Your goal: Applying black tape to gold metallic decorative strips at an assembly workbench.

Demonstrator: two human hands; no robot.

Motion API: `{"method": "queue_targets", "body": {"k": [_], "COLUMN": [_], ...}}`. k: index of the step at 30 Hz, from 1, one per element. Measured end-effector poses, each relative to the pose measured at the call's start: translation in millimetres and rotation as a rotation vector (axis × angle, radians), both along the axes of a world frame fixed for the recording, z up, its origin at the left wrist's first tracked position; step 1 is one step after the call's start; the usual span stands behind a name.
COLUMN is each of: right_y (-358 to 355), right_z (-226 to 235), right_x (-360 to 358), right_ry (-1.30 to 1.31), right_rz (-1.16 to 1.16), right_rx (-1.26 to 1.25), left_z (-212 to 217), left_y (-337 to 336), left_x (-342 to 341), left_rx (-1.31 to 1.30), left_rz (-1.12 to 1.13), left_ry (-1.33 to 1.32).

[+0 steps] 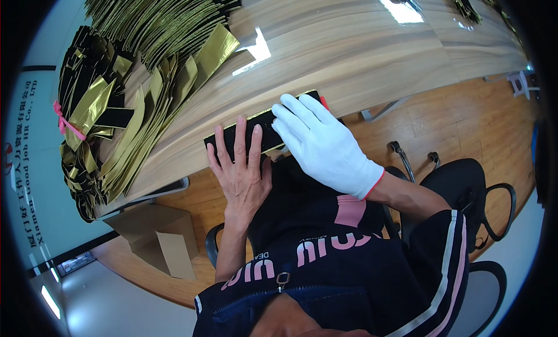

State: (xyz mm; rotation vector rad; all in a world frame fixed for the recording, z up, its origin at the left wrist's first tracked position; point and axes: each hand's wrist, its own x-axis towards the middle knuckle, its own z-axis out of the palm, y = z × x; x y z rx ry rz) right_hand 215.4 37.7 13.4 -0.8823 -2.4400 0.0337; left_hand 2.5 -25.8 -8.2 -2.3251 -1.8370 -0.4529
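A black fabric strip with gold edges (267,131) lies along the table's near edge in front of me. My left hand (239,167), bare, rests on the strip's left part with its fingers spread. My right hand (321,144) wears a white knitted glove with a red cuff hem. Its fingers are stretched out over the right part of the strip and cover some of it. A small red piece (324,103) shows beyond the strip's right end; what it belongs to is hidden.
On the table (349,64), a fanned pile of black-and-gold strips (157,26) lies at the far left. Nearer are loose gold strips (136,133) and a bundle tied with a pink ribbon (68,122). A cardboard box (157,238) and a black chair (453,189) stand below.
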Motion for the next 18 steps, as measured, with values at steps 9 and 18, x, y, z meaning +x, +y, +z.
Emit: {"method": "queue_targets", "body": {"k": [9, 18], "right_y": [-5, -12], "right_z": [6, 0], "right_x": [-3, -20], "right_ry": [-0.001, -0.147], "right_rz": [-0.021, -0.143], "right_rx": [-0.01, -0.014], "left_z": [2, -1], "left_y": [-1, -1], "left_x": [0, 0], "left_rx": [-0.031, -0.006], "left_rz": [0.008, 0.0], "left_ry": [0.02, 0.018]}}
